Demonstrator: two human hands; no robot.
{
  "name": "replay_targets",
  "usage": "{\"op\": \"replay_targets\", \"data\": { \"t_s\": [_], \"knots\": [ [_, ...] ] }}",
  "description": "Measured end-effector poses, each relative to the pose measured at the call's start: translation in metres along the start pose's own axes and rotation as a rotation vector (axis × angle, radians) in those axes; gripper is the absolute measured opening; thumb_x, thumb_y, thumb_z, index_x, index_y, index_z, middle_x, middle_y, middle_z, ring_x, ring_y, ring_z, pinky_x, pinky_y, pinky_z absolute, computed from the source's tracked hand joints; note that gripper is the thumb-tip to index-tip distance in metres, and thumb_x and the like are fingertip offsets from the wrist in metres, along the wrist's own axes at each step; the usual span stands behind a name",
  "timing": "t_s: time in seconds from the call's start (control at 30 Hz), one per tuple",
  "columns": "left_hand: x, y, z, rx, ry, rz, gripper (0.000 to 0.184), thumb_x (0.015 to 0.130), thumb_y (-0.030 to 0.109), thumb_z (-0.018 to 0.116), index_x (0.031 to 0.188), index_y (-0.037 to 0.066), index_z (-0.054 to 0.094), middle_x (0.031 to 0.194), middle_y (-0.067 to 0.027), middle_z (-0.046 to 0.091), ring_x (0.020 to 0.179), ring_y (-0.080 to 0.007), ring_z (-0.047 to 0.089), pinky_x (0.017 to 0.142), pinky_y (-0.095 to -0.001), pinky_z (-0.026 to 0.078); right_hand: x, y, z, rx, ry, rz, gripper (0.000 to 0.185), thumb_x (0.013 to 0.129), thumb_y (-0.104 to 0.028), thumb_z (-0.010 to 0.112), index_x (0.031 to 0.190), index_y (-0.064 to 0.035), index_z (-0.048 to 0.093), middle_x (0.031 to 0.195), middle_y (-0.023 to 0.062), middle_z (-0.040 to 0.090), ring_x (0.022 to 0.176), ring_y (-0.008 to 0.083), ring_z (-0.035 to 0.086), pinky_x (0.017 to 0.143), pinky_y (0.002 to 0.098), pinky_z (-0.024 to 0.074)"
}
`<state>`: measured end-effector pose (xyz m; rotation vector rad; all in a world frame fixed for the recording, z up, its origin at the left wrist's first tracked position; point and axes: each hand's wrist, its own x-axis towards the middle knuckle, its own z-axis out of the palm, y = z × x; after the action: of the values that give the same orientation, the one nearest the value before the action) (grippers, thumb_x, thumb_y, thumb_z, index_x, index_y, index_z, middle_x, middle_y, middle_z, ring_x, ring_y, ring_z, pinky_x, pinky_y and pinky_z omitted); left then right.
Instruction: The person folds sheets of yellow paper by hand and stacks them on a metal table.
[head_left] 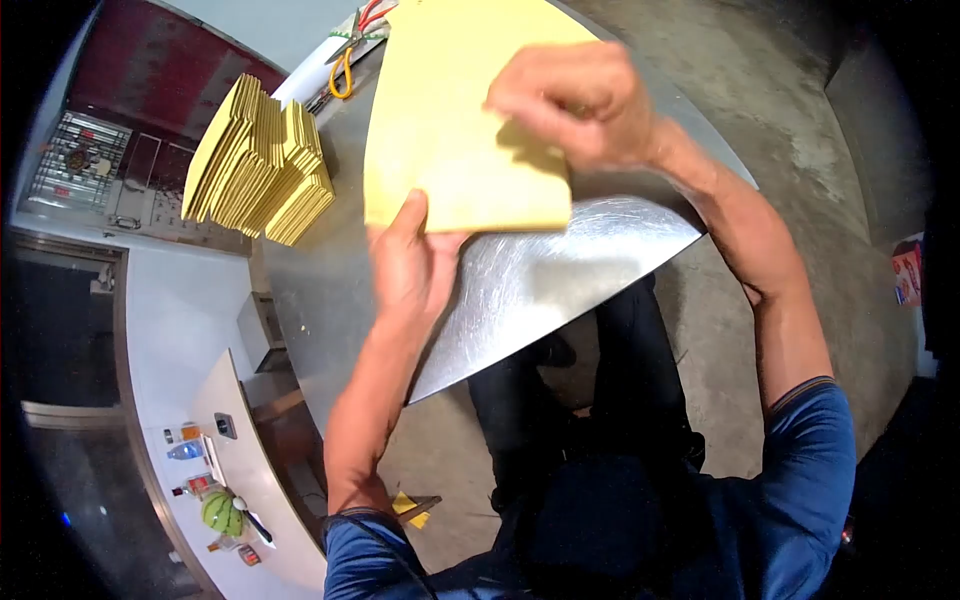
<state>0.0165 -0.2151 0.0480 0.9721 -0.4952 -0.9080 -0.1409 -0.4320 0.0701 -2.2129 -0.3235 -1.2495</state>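
Observation:
A large sheet of yellow paper [450, 120] lies on the metal table [560, 270], its near edge squared toward me. My left hand [410, 255] grips the near left corner, thumb on top and fingers underneath. Above the sheet's right side is my right hand [580, 105], slightly blurred, with its fingers curled in and its shadow falling on the paper. Nothing shows inside that fist. To the left stands a stack of folded yellow paper pieces [255, 160].
Scissors with orange handles [342, 75] and a red-handled tool [375, 14] lie at the table's far left. A side table [240, 390] at lower left holds a watermelon [222, 512] and bottles. A yellow scrap [410, 508] is on the floor.

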Motion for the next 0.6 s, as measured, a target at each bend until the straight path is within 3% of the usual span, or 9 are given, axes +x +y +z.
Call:
{"op": "replay_targets", "data": {
  "t_s": [0.03,0.1,0.23,0.3,0.37,0.4,0.5,0.6],
  "knots": [
    [-0.017,0.01,-0.013,0.064,0.015,0.006,0.041,0.112,0.012,0.057,0.15,-0.004,0.054,0.142,-0.0168,0.069,0.127,-0.0296,0.07,0.108,-0.0492,0.06,0.004,0.004,-0.002,-0.102,0.178,-0.034,0.012,0.099,-0.013,0.079,0.102,-0.0017,0.081,0.093,0.0092,0.081,0.07,0.0116,0.071,0.058,0.0286,0.0538],
    [-0.049,0.033,-0.062,0.234,0.117,-0.024,0.046,0.111,0.013,0.062,0.154,-0.002,0.053,0.145,-0.0167,0.068,0.129,-0.0284,0.07,0.109,-0.0474,0.059,0.006,0.012,-0.004,-0.291,0.364,0.009,0.014,0.098,-0.014,0.08,0.105,-0.0023,0.082,0.095,0.0069,0.082,0.073,0.0135,0.073,0.06,0.0292,0.0559],
    [-0.111,0.085,-0.129,0.276,0.203,0.082,0.055,0.107,0.012,0.069,0.158,0.002,0.052,0.152,-0.0137,0.065,0.137,-0.0278,0.066,0.117,-0.0459,0.053,0.011,0.001,0.0,-0.453,0.378,0.141,0.062,0.09,-0.026,0.089,0.145,-0.0024,0.069,0.136,0.0165,0.07,0.129,0.0332,0.065,0.114,0.044,0.0508],
    [-0.135,0.11,-0.155,0.342,0.234,0.185,0.053,0.107,0.012,0.069,0.157,0.001,0.053,0.151,-0.0122,0.066,0.138,-0.0269,0.064,0.119,-0.0446,0.051,0.013,0.001,0.022,-0.176,0.452,0.114,0.072,0.089,-0.022,0.089,0.15,-0.0006,0.061,0.138,0.017,0.071,0.131,0.0295,0.066,0.114,0.0422,0.052],
    [-0.155,0.134,-0.151,0.464,0.227,0.295,0.049,0.108,0.012,0.068,0.154,0.0,0.055,0.149,-0.0132,0.066,0.135,-0.0253,0.065,0.118,-0.0431,0.052,0.003,0.026,0.024,-0.226,0.279,0.073,0.086,0.092,-0.026,0.088,0.164,-0.0031,0.047,0.154,0.0185,0.062,0.139,0.0286,0.062,0.115,0.0439,0.0525],
    [-0.165,0.147,-0.15,0.56,0.215,0.294,0.043,0.11,0.016,0.067,0.148,-0.002,0.06,0.139,-0.0127,0.069,0.131,-0.0228,0.065,0.113,-0.0388,0.052,0.001,0.021,0.023,-0.166,0.116,0.158,0.111,0.089,-0.029,0.091,0.173,-0.0033,0.024,0.167,0.0224,0.046,0.156,0.0334,0.045,0.129,0.0467,0.0379],
    [-0.185,0.174,-0.173,0.995,0.223,0.223,0.04,0.109,0.026,0.068,0.135,-0.004,0.069,0.104,-0.0027,0.069,0.087,-0.0092,0.056,0.074,-0.026,0.042,0.009,-0.003,0.044,-0.079,0.146,0.123,0.114,0.088,-0.026,0.092,0.174,-0.0029,0.021,0.165,0.023,0.049,0.155,0.0336,0.047,0.128,0.0469,0.0388],
    [-0.191,0.172,-0.166,1.044,0.141,0.294,0.041,0.108,0.026,0.068,0.136,-0.004,0.069,0.104,-0.001,0.069,0.085,-0.0085,0.053,0.074,-0.0265,0.041,0.009,-0.027,0.062,0.025,0.152,0.179,0.116,0.089,-0.023,0.092,0.174,-0.0029,0.017,0.166,0.0241,0.048,0.155,0.0343,0.047,0.129,0.048,0.0383]
  ]
}}
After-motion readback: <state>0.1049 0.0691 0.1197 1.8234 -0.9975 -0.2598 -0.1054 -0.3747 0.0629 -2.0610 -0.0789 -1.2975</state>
